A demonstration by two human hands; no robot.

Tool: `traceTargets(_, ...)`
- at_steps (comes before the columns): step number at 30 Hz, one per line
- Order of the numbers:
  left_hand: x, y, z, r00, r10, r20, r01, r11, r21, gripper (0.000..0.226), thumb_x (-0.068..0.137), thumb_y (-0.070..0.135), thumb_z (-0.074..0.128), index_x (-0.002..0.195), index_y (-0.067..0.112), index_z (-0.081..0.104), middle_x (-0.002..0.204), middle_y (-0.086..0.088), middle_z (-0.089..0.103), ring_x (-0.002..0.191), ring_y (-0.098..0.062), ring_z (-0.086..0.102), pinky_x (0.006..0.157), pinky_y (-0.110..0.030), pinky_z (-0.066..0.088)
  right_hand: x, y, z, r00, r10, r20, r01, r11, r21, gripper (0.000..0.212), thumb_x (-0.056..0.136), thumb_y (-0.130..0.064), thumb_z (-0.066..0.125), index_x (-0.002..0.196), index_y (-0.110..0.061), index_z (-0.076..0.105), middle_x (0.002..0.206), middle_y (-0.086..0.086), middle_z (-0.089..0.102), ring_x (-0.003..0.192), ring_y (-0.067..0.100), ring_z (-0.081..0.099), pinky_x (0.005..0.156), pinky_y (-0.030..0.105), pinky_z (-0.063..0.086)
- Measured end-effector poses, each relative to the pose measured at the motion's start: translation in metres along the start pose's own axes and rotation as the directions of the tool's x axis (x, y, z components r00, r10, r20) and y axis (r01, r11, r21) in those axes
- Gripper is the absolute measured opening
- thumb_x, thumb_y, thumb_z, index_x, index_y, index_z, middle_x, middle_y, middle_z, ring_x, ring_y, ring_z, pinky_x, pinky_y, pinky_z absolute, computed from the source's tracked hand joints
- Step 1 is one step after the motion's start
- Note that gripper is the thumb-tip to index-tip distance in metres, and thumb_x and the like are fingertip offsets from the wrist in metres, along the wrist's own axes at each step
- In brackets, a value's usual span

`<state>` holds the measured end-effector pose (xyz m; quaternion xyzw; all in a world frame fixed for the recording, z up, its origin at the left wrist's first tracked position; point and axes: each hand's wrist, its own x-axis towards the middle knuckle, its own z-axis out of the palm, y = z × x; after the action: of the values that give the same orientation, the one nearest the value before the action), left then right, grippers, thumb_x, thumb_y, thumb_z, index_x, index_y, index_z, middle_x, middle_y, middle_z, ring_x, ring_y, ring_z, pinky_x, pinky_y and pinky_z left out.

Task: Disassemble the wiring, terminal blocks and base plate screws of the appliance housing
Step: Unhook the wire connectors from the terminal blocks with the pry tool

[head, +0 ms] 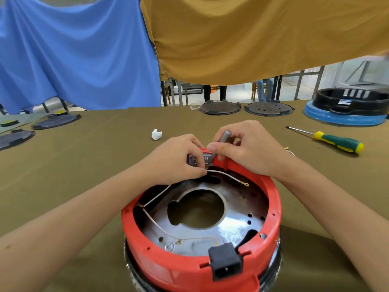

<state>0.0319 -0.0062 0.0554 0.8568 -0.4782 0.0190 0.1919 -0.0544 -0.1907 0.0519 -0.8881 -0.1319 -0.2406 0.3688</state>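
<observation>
In the head view, the red housing (273, 209) stands upside down on the desk (84, 165), just in front of the person, its metal base plate (237, 224) open to view. At the far rim, the left hand (179, 159) pinches the grey terminal block (196, 160), fingers curled round it. The right hand (246, 148) grips a grey tool (224, 138), its tip pressed down beside the block. A white wire (227, 175) runs from the block into the housing, its ring end lying loose. A black socket (226, 263) sits at the near rim. A screwdriver (334, 141) lies on the desk to the right, well apart.

The step in hand looks like freeing the terminal block from the rim. Next probably calls for a steady pry while the left hand draws the block out, without tearing the wire.
</observation>
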Motion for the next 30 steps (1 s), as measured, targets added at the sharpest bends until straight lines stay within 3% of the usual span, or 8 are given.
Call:
traceTargets(7,-0.001,0.001,0.000,1.000,-0.001,0.014,0.001,1.000,-0.002,0.007,0.080,0.033,0.077,0.074,0.030,0.076,0.108,0.018,0.053,0.094,0.003,0.054,0.085,-0.020,0.041,0.005,0.007,0.004,0.986,0.161,-0.047,-0.153,0.978,0.145,0.027,0.093,-0.027,0.069,0.075,-0.008,0.070,0.058,0.001,0.068,0.051,0.004,0.051,0.057,0.018,0.037)
traceTargets(11,-0.001,0.002,0.000,1.000,-0.010,0.007,0.010,1.000,-0.013,0.007,0.080,0.032,0.077,0.074,0.029,0.076,0.108,0.017,0.054,0.094,0.000,0.055,0.087,-0.023,0.042,0.001,0.007,0.004,0.991,0.110,-0.079,-0.103,0.991,0.089,0.024,0.092,-0.029,0.070,0.073,-0.015,0.070,0.059,-0.004,0.069,0.054,0.007,0.055,0.057,0.022,0.040)
traceTargets(16,-0.001,0.002,0.000,1.000,-0.018,0.006,0.018,1.000,-0.003,0.007,0.081,0.033,0.077,0.075,0.029,0.076,0.107,0.018,0.053,0.094,0.000,0.055,0.085,-0.022,0.041,-0.001,0.004,0.003,0.998,0.040,-0.050,-0.040,0.999,0.002,0.019,0.091,-0.027,0.072,0.075,-0.019,0.072,0.062,-0.007,0.070,0.054,0.002,0.056,0.056,0.014,0.038)
traceTargets(30,-0.001,0.001,-0.001,1.000,-0.011,0.010,0.012,1.000,-0.022,0.007,0.081,0.031,0.077,0.075,0.028,0.076,0.110,0.016,0.055,0.098,0.003,0.053,0.087,-0.020,0.040,0.004,0.011,0.006,0.990,0.121,-0.070,-0.112,0.987,0.118,0.025,0.095,-0.028,0.068,0.074,-0.014,0.069,0.056,-0.004,0.066,0.053,0.007,0.052,0.057,0.023,0.039)
